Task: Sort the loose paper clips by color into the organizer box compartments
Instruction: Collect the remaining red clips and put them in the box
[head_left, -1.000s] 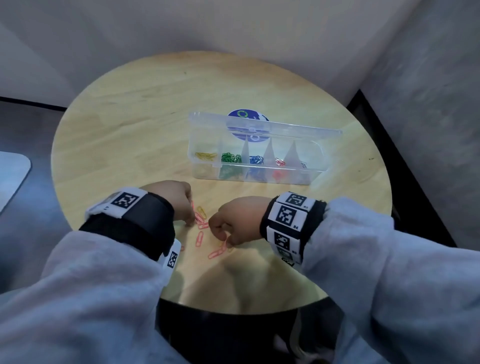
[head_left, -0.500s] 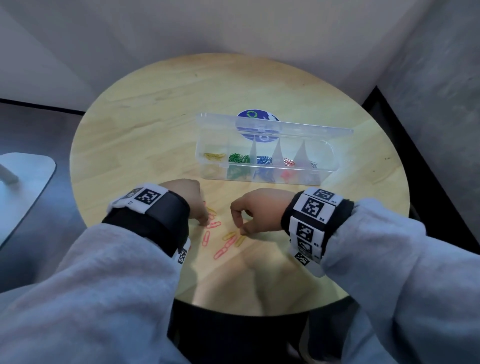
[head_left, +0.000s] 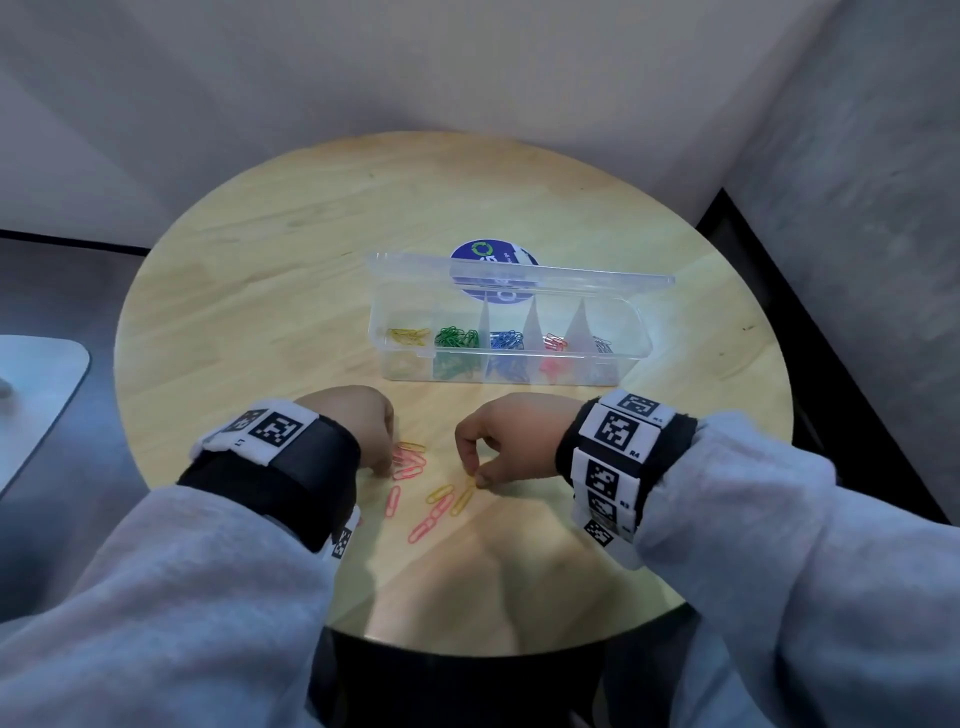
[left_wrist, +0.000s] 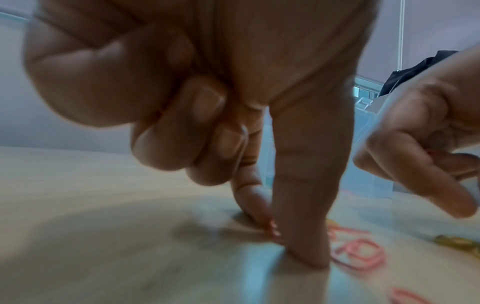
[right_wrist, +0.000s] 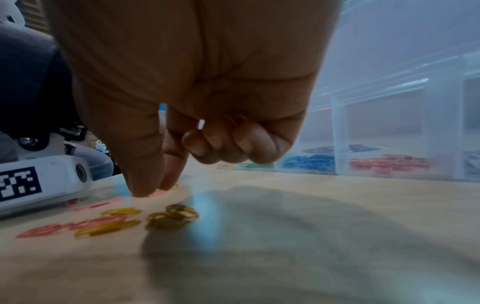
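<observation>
From the head view, the clear organizer box (head_left: 511, 340) is sitting on the round wooden table (head_left: 311, 249) with its lid standing open behind it, and its compartments are holding yellow, green, blue, red and silvery clips in that order from the left end. The loose paper clips (head_left: 423, 486), pink and yellow, are lying scattered on the table on the person's side of the box, well apart from it, between the two hands. The left hand (head_left: 358, 426) is reaching down at the left edge of the scatter, fingertips touching the table beside the pink clips. The right hand (head_left: 506, 441) is hovering at the right edge of the scatter, thumb and forefinger curved towards each other above a yellow clip. A blue round sticker (head_left: 493, 254) is showing on the table behind the box. From the left wrist view, the left hand (left_wrist: 233, 123) is pressing its forefinger and thumb tips onto the table next to a pink clip (left_wrist: 358, 253), the other fingers curled into the palm; whether it is gripping a clip I cannot tell. From the right wrist view, the right hand (right_wrist: 187, 102) is pointing thumb and forefinger down at the table just beyond a small heap of yellow clips (right_wrist: 171, 218), nothing visibly held between them, the remaining fingers curled; the box (right_wrist: 389, 123) is standing further back to the right.
</observation>
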